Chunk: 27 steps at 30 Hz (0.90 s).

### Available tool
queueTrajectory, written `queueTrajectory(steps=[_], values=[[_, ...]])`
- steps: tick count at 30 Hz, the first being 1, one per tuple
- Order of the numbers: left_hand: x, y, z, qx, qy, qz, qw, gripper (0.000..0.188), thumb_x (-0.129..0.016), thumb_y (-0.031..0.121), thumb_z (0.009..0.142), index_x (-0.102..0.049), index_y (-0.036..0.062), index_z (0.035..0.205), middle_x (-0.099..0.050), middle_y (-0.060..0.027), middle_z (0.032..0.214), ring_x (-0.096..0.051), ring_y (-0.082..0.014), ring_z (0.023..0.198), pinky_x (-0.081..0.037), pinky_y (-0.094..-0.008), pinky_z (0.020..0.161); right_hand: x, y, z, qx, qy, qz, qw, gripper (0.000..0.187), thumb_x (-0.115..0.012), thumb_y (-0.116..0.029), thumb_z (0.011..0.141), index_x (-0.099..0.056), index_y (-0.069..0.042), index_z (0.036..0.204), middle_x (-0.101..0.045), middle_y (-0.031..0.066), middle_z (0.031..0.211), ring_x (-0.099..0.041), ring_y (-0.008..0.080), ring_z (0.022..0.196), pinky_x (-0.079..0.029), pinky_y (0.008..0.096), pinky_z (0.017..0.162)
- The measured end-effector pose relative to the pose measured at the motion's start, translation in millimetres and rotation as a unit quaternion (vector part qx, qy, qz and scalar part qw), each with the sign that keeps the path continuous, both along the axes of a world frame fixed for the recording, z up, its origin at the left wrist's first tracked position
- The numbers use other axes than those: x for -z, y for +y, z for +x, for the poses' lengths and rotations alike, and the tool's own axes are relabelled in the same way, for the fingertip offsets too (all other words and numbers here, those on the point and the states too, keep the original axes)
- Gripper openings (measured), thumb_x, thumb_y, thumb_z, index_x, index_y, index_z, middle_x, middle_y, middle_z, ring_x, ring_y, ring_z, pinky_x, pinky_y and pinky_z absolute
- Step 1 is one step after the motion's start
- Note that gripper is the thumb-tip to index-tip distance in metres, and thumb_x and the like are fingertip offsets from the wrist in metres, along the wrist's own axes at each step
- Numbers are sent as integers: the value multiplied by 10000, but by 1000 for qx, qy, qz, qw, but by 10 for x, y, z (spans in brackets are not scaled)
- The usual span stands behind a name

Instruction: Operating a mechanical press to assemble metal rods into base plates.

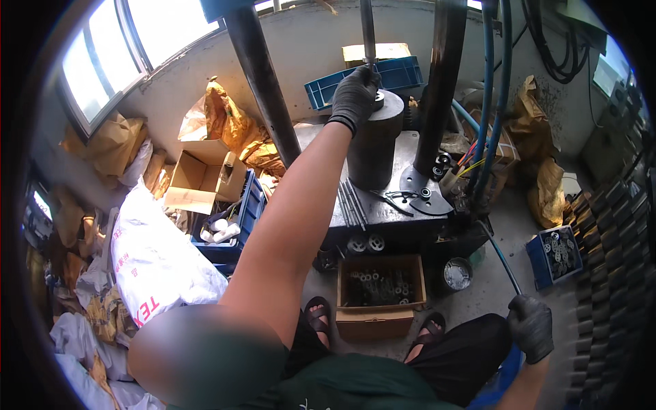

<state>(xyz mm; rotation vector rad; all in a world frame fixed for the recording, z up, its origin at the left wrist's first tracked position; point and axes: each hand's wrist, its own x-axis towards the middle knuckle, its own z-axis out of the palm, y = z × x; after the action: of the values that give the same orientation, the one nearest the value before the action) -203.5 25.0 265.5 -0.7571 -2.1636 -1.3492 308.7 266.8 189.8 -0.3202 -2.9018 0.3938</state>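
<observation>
My left hand, in a dark grey glove, reaches far forward to the lower end of a vertical metal rod. Its fingers are closed there, just above a thick steel cylinder with a small ring on its top. What those fingers pinch is hidden by the glove. Low on the right, my right hand, gloved too, is wrapped round the end of a long thin lever that slants up toward the machine. The cylinder stands on a metal bench between two dark posts.
Several thin rods and a curved plate lie on the bench. Below it are a cardboard box of metal parts and a round tin. A blue bin of discs stands right; a white sack lies left. Blue hoses hang beside the right post.
</observation>
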Motion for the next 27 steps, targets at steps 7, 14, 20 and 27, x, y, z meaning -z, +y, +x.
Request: queueTrajectory(steps=[7,14,20,27], values=[[19,-5,-10,-11,17,-11,1000,229,-588,261,1020,-682,68,1102,-728,-189,997,-689,-374,975,-517,-451,860,-2,-28,-20,3,27,8,1000,48,-626,-62,804,-658,-31,821,-648,220,798,-656,424,783,-523,483,693],[4,-2,34,-12,18,-18,1000,309,-599,290,1040,-679,13,1151,-752,-173,997,-713,-268,909,-538,-365,869,-13,-50,-26,9,23,9,1000,53,-624,-70,817,-664,-37,829,-648,222,793,-655,428,781,-524,485,694],[-10,-5,64,-19,7,-10,1000,290,-603,317,1016,-701,68,1127,-732,-196,990,-696,-369,955,-526,-447,858,-22,-63,-36,14,36,15,999,58,-636,-52,781,-679,-35,816,-659,202,801,-667,405,760,-541,455,698],[28,-2,-10,-20,18,-18,999,293,-616,301,1004,-701,52,1134,-733,-197,956,-699,-368,901,-534,-445,833,-34,-59,-68,13,46,12,999,49,-635,-41,786,-672,-32,816,-654,209,790,-664,409,751,-533,462,686]])
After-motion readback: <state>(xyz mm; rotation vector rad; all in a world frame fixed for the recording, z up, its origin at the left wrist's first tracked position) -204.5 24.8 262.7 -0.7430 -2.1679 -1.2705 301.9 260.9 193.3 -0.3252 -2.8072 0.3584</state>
